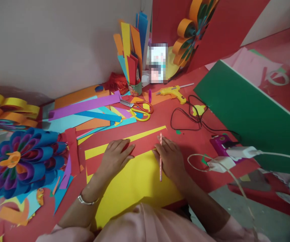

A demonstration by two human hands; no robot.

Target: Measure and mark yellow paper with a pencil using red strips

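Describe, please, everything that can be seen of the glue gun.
The glue gun is yellow and looks plastic, with dark markings on its body and handle. It lies on its side on the red table, its narrow nozzle pointing left over orange paper. A pale stick juts out behind. A black cord loops beside the handle; their join is unclear. Neither the left hand nor the right hand touches it.

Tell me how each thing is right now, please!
Pencil: held in right hand
Left hand: palm down
Yellow sheet: lying flat
Yellow strip: flat, apart from the sheet
Scissors: lying down
Glue gun: on its side, stick poking out
Cord: loosely looped
Cup: upright, holding paper strips
Blue flower: petals looped
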